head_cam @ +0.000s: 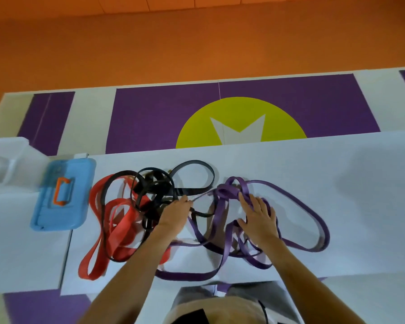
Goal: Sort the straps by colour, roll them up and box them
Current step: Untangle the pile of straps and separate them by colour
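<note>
On the white surface [337,183] lie 3 tangled strap groups: red straps [117,228] left, black straps [157,185] middle, purple straps [297,202] right. The left hand [175,213] pinches a black strap; the right hand [258,216] lies flat, fingers spread, on purple. A closed blue box [63,195] sits left.

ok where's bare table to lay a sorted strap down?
Widest free patch: the white table right of the purple straps, out to its right end. Another: the near-left corner, below the blue box and left of the red straps. Crowded: the middle, where red, black straps and purple overlap under the left hand and right hand.
</note>
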